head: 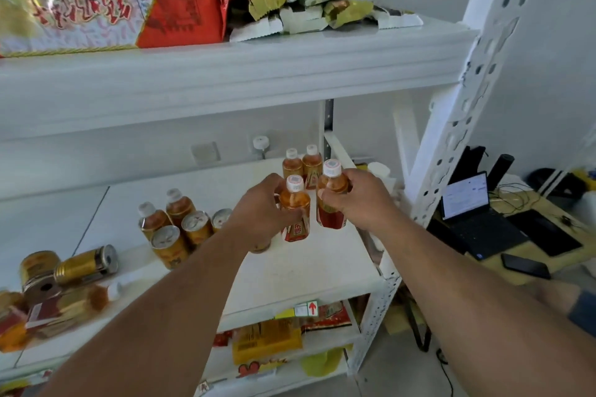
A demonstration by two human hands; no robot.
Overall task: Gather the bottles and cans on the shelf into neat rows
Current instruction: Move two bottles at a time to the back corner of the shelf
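— At the shelf's point(290, 271) left edge, is that the untidy part?

— Yes. A heap of cans and bottles point(61, 287) lies tipped over there. Nearer the middle, a cluster of upright cans and bottles point(180, 226) stands loosely, not yet in line.

— And the hands?

— The left hand point(258, 206) has its grip wrapped round one tea bottle point(295, 213); the right hand point(358, 200) has its grip closed on a second tea bottle point(332, 200). Both bottles stand upright, side by side, just in front of the back pair of bottles point(303, 166) near the shelf's right rear corner.

— Why there?

— I'd judge he is setting a second row flush against the first, so the block grows out from that corner.

— The room?

— White metal shelving, packets on the upper shelf point(225, 74), and a laptop point(477, 213) on a tabletop point(503, 267) to the right.
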